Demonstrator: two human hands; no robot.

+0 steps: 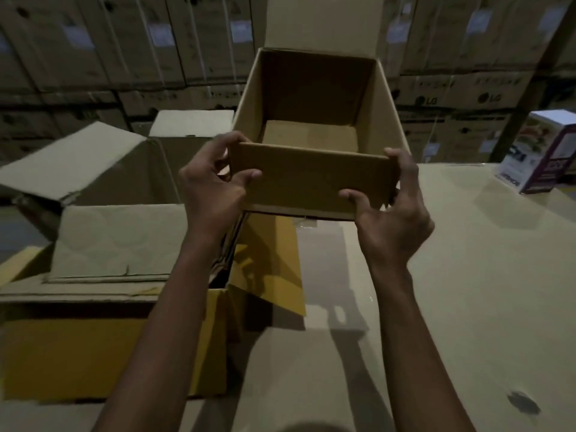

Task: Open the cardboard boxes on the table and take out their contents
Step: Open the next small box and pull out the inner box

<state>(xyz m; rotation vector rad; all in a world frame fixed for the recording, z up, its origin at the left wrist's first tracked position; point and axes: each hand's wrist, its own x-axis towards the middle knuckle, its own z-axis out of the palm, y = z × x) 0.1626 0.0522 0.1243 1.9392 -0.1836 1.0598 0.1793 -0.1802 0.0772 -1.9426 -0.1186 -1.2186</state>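
Bare left hand (pixel 215 190), right hand (pixel 394 227), forearms (pixel 168 322)

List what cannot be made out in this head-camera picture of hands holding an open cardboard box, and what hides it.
- Head view: fingertips of the left hand and right hand, partly hidden behind the open box corners.
- Head view: yellow box inside, covered by flaps and the left forearm.
- Head view: printed carton, cut by the right edge, print blurred.
- Head view: stacked cartons labels, dim and blurred.

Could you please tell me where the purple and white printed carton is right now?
The printed carton sits on the table at the head view's far right edge, to the right of the open cardboard box.
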